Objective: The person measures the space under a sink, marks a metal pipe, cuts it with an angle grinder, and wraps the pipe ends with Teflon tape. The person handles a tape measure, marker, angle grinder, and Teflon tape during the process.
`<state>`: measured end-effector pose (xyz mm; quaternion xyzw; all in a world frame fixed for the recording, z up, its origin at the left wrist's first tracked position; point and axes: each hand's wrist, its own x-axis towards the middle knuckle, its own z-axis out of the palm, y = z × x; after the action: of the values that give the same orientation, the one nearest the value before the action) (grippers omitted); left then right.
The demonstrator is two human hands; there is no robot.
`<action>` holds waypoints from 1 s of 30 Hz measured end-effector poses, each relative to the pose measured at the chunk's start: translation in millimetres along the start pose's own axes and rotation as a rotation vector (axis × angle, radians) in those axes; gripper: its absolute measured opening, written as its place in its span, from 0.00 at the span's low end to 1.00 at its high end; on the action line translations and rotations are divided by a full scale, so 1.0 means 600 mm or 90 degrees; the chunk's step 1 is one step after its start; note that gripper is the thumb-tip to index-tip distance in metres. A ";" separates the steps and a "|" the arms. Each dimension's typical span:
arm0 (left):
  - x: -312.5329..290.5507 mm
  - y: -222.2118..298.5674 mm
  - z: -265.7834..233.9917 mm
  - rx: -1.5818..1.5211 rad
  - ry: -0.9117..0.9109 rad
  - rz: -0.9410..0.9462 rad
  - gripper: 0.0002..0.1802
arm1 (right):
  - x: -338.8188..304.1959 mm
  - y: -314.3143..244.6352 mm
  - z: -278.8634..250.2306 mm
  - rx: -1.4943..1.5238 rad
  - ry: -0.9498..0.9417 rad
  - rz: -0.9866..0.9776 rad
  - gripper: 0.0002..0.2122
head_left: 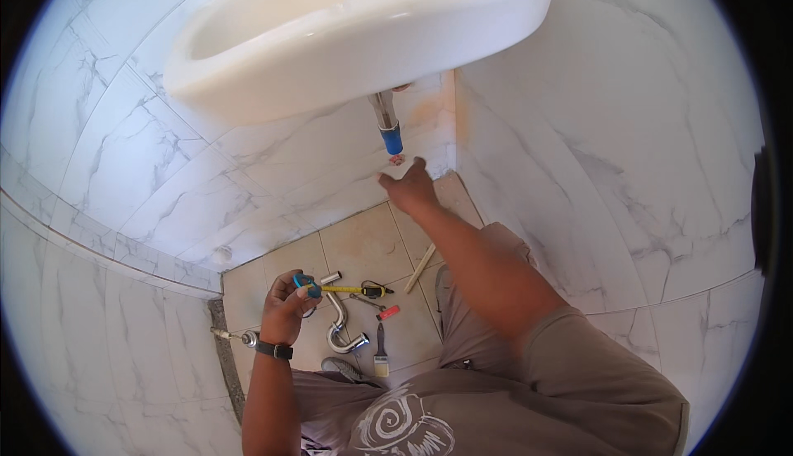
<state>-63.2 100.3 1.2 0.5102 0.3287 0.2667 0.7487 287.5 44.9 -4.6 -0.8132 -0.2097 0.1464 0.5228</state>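
Note:
My left hand [285,297], with a watch on its wrist, is closed round a small blue ring-shaped thing [306,282] above the floor. My right hand [410,187] reaches toward the wall, thumb and fingers apart, with nothing visible in it. Just above it a chrome drain pipe [384,109] hangs from the white washbasin [355,68], its lower end covered in blue [391,139]. A small reddish spot [396,160] shows between that end and my fingers. Beyond my left hand lies a tape measure [374,290] with its yellow blade partly out.
On the tiled floor [359,241] lie a curved chrome trap pipe [337,320], a paintbrush [381,353], a red piece [388,312] and a thin wooden strip [420,268]. A metal fitting [249,339] is at the left. Marbled walls [611,150] close in the corner.

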 end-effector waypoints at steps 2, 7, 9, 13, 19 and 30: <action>-0.010 -0.014 -0.024 0.018 0.027 -0.019 0.23 | 0.035 0.016 -0.015 -0.017 0.030 -0.131 0.37; -0.015 -0.044 -0.051 0.061 0.056 -0.044 0.23 | 0.084 0.016 -0.020 0.050 -0.082 -0.230 0.24; -0.018 -0.049 -0.050 0.094 0.054 -0.038 0.23 | 0.093 0.013 -0.015 0.040 -0.070 -0.236 0.21; -0.028 -0.042 -0.044 0.116 0.054 -0.042 0.23 | 0.101 0.013 -0.007 0.015 -0.056 -0.286 0.15; -0.029 -0.040 -0.044 0.107 0.043 -0.032 0.22 | 0.104 0.011 -0.006 -0.012 -0.030 -0.323 0.12; -0.030 -0.040 -0.046 0.127 0.018 -0.023 0.26 | 0.110 0.018 -0.002 0.016 -0.033 -0.325 0.12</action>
<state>-94.1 95.3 -24.4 0.5722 0.3735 0.2264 0.6941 347.2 72.6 -15.2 -0.7233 -0.4197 0.0335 0.5473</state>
